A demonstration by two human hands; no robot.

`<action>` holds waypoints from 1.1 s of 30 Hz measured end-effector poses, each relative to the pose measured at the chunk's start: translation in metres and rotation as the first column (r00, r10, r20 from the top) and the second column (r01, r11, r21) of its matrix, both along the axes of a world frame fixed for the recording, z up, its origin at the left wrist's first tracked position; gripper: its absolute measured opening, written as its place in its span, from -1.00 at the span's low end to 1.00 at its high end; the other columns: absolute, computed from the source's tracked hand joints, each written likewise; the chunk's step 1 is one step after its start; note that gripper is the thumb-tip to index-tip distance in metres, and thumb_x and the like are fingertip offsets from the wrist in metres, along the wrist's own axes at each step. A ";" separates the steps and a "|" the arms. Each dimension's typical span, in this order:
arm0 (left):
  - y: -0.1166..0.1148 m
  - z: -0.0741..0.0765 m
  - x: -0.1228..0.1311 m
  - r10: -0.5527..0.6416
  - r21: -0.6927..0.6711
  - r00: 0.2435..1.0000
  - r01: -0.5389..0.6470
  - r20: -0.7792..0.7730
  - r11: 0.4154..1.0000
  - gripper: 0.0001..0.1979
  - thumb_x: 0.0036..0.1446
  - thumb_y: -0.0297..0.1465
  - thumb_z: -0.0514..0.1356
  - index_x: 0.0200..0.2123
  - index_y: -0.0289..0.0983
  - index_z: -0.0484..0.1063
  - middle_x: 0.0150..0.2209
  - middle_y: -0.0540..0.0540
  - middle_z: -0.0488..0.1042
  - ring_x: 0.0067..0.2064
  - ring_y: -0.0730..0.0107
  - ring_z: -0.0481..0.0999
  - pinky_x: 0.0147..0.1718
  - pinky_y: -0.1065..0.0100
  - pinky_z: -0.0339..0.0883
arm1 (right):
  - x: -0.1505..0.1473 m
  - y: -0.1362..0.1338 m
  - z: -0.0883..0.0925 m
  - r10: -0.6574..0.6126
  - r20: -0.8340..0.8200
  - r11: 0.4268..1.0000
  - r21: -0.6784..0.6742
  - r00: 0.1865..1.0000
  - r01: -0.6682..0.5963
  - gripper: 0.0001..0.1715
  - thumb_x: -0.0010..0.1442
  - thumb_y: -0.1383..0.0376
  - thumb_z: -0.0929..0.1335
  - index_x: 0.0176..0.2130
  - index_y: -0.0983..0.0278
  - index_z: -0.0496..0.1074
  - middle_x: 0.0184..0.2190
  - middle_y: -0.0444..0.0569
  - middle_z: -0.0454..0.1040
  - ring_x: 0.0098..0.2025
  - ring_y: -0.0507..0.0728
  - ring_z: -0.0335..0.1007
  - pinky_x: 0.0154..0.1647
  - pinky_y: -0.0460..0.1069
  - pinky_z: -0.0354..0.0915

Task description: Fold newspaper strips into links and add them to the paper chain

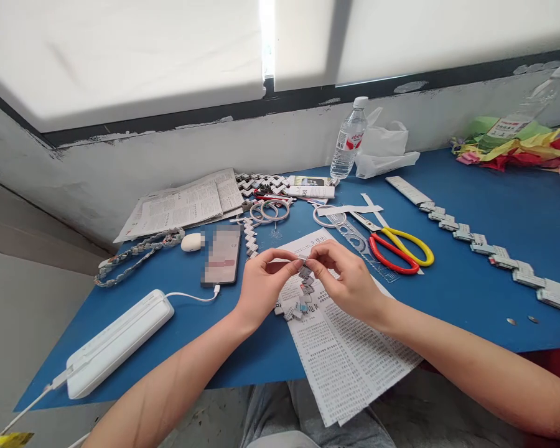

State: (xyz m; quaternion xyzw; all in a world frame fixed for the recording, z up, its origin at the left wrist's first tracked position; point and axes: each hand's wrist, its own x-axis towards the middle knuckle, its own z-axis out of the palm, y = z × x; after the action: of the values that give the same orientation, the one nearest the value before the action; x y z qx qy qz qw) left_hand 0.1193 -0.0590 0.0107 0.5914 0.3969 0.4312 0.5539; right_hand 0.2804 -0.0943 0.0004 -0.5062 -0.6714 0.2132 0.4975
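A short zigzag chain of folded newsprint [307, 289] hangs from my fingertips and curls down onto a printed newspaper sheet [336, 354]. My left hand [268, 283] pinches the chain's top end between thumb and forefinger. From the other side, my right hand [348, 280] pinches the same end, its thumb close to my left thumb. The newspaper sheet lies under both hands and reaches past the table's front edge. Scissors with one red and one yellow handle [394, 249] lie beyond my right hand, beside a clear plastic ruler [359, 246] and white paper strips [350, 210].
A phone [221, 256] is cabled to a white power bank [120, 342] at the left. Folded newspapers [182, 204], a water bottle [349, 140] and a plastic bag [385, 146] stand or lie at the back. A long folded-paper chain [483, 244] runs along the right, near coloured paper [518, 152].
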 end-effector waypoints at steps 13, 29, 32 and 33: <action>0.002 -0.001 -0.001 0.009 0.089 1.000 -0.011 0.028 0.996 -0.87 -0.02 -0.36 0.35 -0.33 -0.22 0.61 -0.31 -0.06 0.57 -0.26 0.32 0.57 -0.29 0.38 0.50 | 0.003 0.003 -0.001 0.203 -0.484 0.944 -0.134 0.851 -0.301 -0.88 0.19 0.26 0.39 -0.29 0.27 0.40 -0.40 -0.08 0.43 -0.42 0.06 0.45 -0.44 0.00 0.47; 0.004 0.006 -0.003 -0.048 -0.112 0.993 0.060 0.108 0.992 -0.49 -0.14 -0.33 0.42 -0.06 -0.26 0.49 -0.33 -0.11 0.62 -0.27 0.24 0.61 -0.27 0.30 0.49 | 0.004 0.003 -0.005 0.216 -0.515 0.959 -0.048 0.830 -0.279 -0.89 0.15 0.28 0.43 -0.34 0.26 0.43 -0.46 -0.13 0.42 -0.53 -0.02 0.37 -0.55 -0.07 0.39; 0.002 0.008 -0.003 -0.068 -0.117 0.990 0.083 0.125 0.990 -0.54 -0.16 -0.34 0.43 -0.12 -0.26 0.51 -0.33 -0.12 0.63 -0.24 0.20 0.62 -0.23 0.28 0.50 | 0.003 0.002 -0.008 0.235 -0.483 0.967 0.029 0.844 -0.253 -0.92 0.18 0.30 0.41 -0.33 0.24 0.41 -0.41 -0.13 0.41 -0.51 -0.02 0.37 -0.56 -0.07 0.39; 0.002 0.008 -0.002 -0.072 -0.115 0.989 0.087 0.128 0.990 -0.56 -0.16 -0.34 0.43 -0.14 -0.26 0.52 -0.33 -0.11 0.63 -0.24 0.19 0.62 -0.22 0.27 0.50 | 0.003 0.002 -0.009 0.241 -0.467 0.968 0.052 0.851 -0.246 -0.93 0.18 0.30 0.40 -0.33 0.24 0.40 -0.40 -0.12 0.40 -0.51 -0.02 0.37 -0.56 -0.07 0.39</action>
State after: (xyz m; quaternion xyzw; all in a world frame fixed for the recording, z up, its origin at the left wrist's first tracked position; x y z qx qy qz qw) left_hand 0.1169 -0.0575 0.0191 0.5445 0.3633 0.4197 0.6288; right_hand 0.2835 -0.0920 -0.0086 -0.3527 -0.5885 0.3939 0.6117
